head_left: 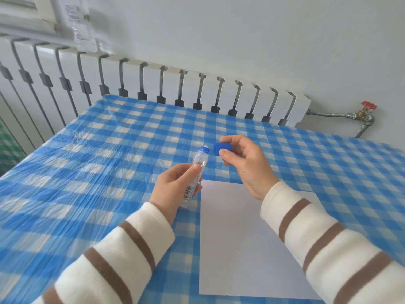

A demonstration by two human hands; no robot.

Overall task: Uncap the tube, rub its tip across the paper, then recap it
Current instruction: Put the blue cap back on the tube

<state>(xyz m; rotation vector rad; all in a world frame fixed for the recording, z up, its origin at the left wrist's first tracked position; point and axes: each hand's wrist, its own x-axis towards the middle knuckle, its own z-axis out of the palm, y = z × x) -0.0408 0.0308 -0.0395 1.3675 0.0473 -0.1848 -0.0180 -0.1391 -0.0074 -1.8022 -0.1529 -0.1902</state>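
A clear tube (198, 166) with a barcode label and a blue neck is held tilted in my left hand (175, 185), its white tip pointing up and to the right. The tip is bare. Just right of it, my right hand (247, 163) pinches the blue cap (222, 148) between thumb and fingers, a small gap apart from the tip. Both are held above the table. A white sheet of paper (241, 238) lies flat on the blue checked tablecloth (98, 172) below and between my forearms.
A white radiator (153, 84) runs along the table's far edge against the wall. A pipe with a red valve (368, 105) sticks out at the right. A plastic bottle (81, 25) stands on the sill at the upper left.
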